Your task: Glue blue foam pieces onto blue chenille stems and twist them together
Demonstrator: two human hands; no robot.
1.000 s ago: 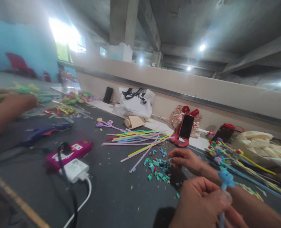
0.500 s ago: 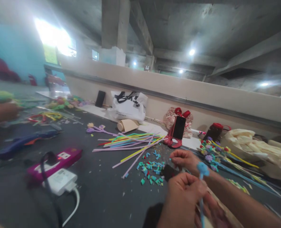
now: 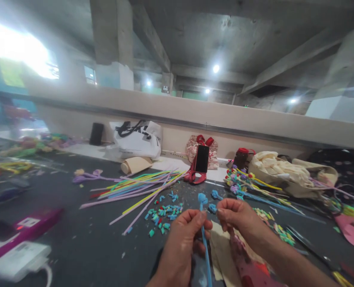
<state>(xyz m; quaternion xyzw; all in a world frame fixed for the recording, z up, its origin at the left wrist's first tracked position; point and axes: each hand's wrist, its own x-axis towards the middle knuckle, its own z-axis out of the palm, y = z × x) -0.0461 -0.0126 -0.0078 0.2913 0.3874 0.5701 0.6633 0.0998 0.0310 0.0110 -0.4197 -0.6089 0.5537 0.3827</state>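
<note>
My left hand (image 3: pixel 179 241) is closed around a blue pipe cleaner (image 3: pixel 207 259), held upright between thumb and fingers. Its top is coiled into a small blue knob (image 3: pixel 202 199). To the right, my right hand (image 3: pixel 241 217) has its thumb and fingertips pinched together; whatever may be between them is too small to make out. Just beyond the right fingertips lie small blue curled pieces (image 3: pixel 215 194). Left of my hands is a scatter of short cut bits (image 3: pixel 165 215), mostly blue and green with a few red.
Long coloured pipe cleaners (image 3: pixel 135 185) lie behind the bits, with lilac scissors (image 3: pixel 90 176) at their left. A phone (image 3: pixel 202 158) leans on a red stand. Finished-looking small flowers (image 3: pixel 235 179) lie at right, near black scissors (image 3: pixel 308 243). A magenta power strip (image 3: pixel 30 227) is at left.
My view has swung right, so the table's things shift left. The right hand has drawn back from the scattered bits to beside the left hand, which still holds the blue pipe cleaner.
</note>
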